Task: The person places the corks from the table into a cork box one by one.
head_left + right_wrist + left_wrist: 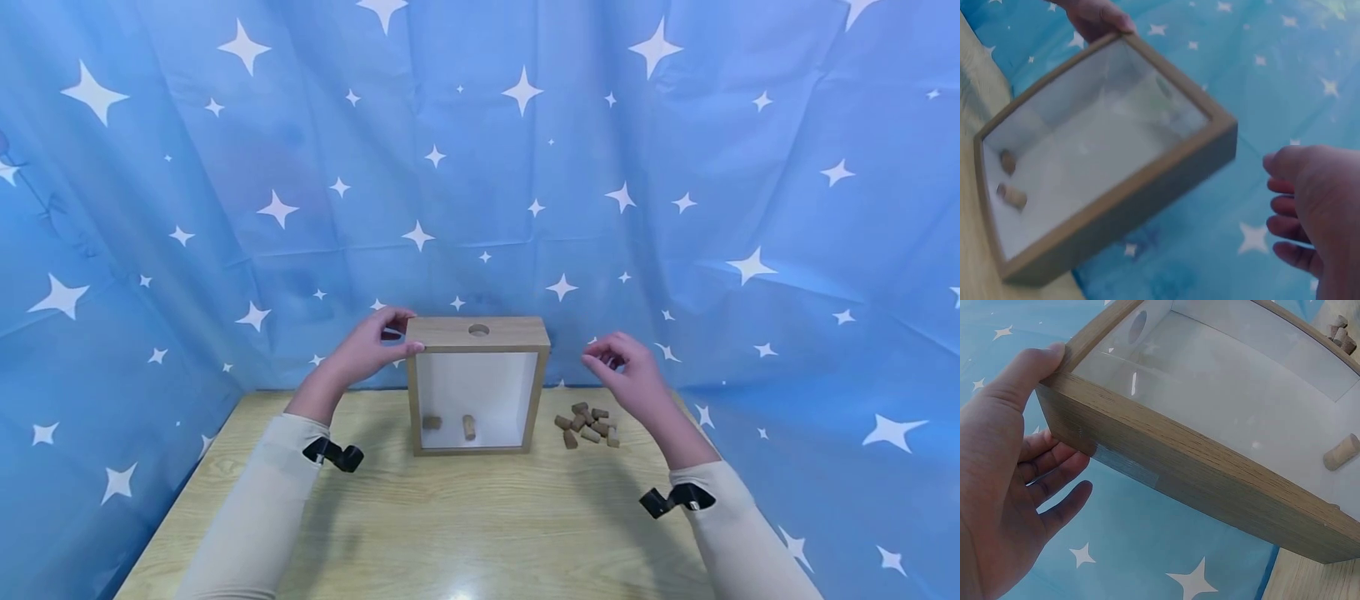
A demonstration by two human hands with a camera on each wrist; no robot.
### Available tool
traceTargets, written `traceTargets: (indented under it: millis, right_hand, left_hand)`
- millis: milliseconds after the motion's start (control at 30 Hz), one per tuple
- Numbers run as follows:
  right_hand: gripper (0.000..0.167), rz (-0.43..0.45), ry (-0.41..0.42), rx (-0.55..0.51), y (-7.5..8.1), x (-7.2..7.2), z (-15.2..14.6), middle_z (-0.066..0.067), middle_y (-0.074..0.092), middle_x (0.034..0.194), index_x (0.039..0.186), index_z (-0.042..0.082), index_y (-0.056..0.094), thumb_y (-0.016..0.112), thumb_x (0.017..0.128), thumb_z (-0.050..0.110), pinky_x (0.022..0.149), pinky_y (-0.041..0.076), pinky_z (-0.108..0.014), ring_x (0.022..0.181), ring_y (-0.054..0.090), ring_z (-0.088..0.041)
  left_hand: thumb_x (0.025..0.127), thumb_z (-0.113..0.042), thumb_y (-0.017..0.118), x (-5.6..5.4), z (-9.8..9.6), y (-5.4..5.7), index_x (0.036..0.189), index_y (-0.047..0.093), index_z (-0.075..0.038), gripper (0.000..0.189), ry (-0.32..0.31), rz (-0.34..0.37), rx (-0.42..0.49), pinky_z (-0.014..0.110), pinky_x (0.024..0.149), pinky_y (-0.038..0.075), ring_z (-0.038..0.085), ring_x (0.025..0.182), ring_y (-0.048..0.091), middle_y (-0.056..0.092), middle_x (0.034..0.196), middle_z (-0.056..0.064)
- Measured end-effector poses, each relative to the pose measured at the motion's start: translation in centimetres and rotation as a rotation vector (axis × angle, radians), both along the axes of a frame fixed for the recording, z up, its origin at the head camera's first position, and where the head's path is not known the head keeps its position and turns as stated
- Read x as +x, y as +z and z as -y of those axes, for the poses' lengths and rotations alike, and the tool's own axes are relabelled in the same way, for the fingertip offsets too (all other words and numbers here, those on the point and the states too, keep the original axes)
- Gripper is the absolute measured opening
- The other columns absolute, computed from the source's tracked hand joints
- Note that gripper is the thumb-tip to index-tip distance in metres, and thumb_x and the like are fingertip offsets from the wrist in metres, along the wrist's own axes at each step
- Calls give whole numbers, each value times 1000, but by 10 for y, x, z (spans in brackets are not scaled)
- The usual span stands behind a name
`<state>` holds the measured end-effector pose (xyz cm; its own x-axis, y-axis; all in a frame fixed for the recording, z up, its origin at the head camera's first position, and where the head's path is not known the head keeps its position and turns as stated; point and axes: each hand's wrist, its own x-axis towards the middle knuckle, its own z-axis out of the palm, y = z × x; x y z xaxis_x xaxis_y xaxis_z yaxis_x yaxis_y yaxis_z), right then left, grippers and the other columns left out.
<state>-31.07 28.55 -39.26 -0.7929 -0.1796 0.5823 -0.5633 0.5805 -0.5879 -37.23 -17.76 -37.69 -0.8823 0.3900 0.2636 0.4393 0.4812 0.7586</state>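
A shallow wooden frame box (pixel 478 400) with a clear front and a white back stands upright on the table. Its top edge has a round hole (pixel 478 331). My left hand (pixel 375 340) grips the upper left corner, thumb on the front rim and fingers behind. Inside, two corks lie at the bottom: one cork (pixel 469 427) near the middle and another cork (pixel 432 422) at the left. To the right of the box my right hand (pixel 626 371) hangs in the air with loosely curled fingers, apart from the box; no object shows in it.
Several loose corks (pixel 589 423) lie in a pile on the wooden table (pixel 450 517), right of the box and below the right hand. A blue curtain with white stars (pixel 480 200) hangs behind the table. Each sleeve carries a black wrist mount.
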Motion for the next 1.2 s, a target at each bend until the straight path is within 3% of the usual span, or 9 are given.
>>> traceTargets:
  millis: [567, 833, 1200]
  right_hand:
    - [17, 167, -170, 76, -72, 8, -61, -8, 69, 99, 116, 3, 78, 76, 108, 18, 68, 54, -29, 85, 64, -22]
    - [24, 230, -176, 109, -105, 1, -76, -10, 72, 104, 121, -1, 76, 76, 108, 19, 67, 56, -30, 90, 67, -24]
    - [39, 349, -220, 146, -143, -2, -82, -22, 64, 120, 134, -7, 67, 78, 104, 15, 81, 57, -42, 102, 66, -33]
  left_hand:
    - [100, -48, 84, 4, -1, 6, 156, 54, -8, 75, 7, 13, -10, 59, 119, 47, 40, 137, 58, 61, 142, 15]
    - [100, -46, 84, 2, 0, 3, 158, 53, -7, 75, -5, 8, -3, 62, 121, 44, 47, 141, 54, 60, 144, 16]
    - [100, -47, 83, 1, -1, 3, 158, 53, -8, 77, -12, 3, -10, 59, 120, 45, 45, 141, 55, 60, 143, 16]
